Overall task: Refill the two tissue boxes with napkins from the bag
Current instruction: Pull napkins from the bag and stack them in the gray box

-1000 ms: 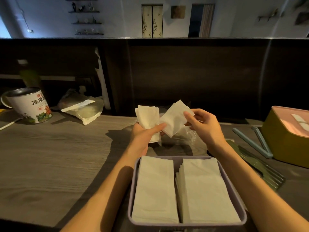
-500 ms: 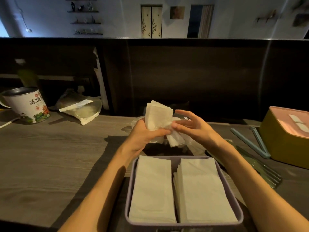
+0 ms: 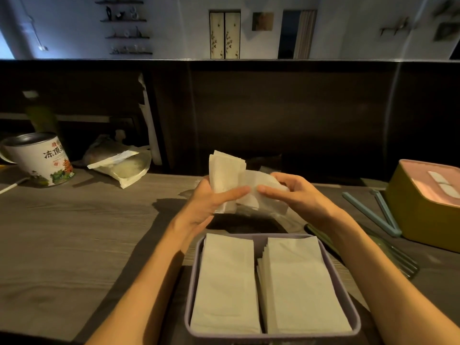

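Above the table, my left hand [image 3: 211, 202] holds a small upright stack of folded white napkins [image 3: 224, 174]. My right hand [image 3: 296, 195] grips a loose napkin [image 3: 258, 192] that lies against that stack. Under both hands, a crumpled clear plastic bag [image 3: 281, 216] rests on the table, mostly hidden. In front of me stands an open purple tissue box [image 3: 196, 255] with two side-by-side napkin piles [image 3: 298, 282] inside. A second tissue box [image 3: 420, 220], yellow with a pink slotted lid, sits at the right edge.
A white tea tin [image 3: 39, 159] and a paper pouch [image 3: 122, 166] stand at the far left. Light-blue clips [image 3: 373, 215] and green cutlery [image 3: 395, 257] lie between the two boxes. A dark partition [image 3: 273, 113] rises behind the wooden table [image 3: 74, 232].
My right hand has brought the loose napkin from out at the right in against the stack in my left hand. Both hands have closed together and sit slightly lower.
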Demonstrator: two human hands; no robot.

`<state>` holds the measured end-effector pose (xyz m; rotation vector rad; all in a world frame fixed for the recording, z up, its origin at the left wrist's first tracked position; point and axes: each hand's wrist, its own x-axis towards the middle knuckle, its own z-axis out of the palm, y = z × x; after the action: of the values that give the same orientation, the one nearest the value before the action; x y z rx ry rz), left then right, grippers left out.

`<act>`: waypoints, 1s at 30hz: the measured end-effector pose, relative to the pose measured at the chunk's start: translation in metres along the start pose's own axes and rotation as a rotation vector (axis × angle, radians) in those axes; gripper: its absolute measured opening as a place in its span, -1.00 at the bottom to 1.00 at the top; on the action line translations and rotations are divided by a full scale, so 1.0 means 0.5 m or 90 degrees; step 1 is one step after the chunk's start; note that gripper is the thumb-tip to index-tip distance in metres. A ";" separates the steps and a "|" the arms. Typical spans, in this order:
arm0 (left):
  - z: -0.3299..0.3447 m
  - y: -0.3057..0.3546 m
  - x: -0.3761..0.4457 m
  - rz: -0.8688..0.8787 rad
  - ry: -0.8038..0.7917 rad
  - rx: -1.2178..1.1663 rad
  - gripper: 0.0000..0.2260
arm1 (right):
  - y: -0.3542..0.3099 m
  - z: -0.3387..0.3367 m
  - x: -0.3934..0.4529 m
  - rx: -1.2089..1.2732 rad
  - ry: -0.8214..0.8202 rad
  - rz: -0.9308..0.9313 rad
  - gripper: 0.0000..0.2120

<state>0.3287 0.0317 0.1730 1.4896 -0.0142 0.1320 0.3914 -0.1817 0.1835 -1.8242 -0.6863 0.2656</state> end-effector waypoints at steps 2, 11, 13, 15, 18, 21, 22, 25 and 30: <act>0.002 -0.011 0.008 -0.004 0.019 0.029 -0.24 | -0.002 0.003 0.003 0.045 0.039 -0.005 -0.57; 0.007 -0.013 0.015 0.053 0.134 0.156 -0.25 | -0.011 0.014 0.007 -0.024 0.085 -0.029 -0.55; 0.011 -0.008 0.014 0.072 0.126 0.208 -0.31 | -0.015 0.016 0.008 -0.049 0.118 -0.066 -0.62; 0.014 -0.006 0.012 0.079 0.116 0.201 -0.34 | -0.012 0.016 0.011 -0.085 0.144 -0.108 -0.73; 0.019 -0.002 0.007 0.063 0.140 0.103 -0.34 | -0.006 0.016 0.015 -0.086 0.163 -0.125 -0.82; 0.025 0.000 0.006 0.067 0.184 0.075 -0.28 | -0.009 0.022 0.015 -0.079 0.169 -0.145 -0.85; 0.026 -0.001 0.007 0.072 0.188 0.081 -0.27 | -0.012 0.024 0.014 -0.080 0.177 -0.155 -0.86; 0.025 -0.004 0.008 0.074 0.178 0.080 -0.22 | -0.021 0.025 0.009 -0.087 0.207 -0.173 -0.90; 0.026 -0.003 0.007 0.073 0.167 0.057 -0.23 | -0.024 0.027 0.009 -0.215 0.215 -0.186 -0.91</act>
<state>0.3334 0.0187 0.1731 1.5505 0.1198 0.4240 0.3843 -0.1659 0.1905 -1.9894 -0.7781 -0.3653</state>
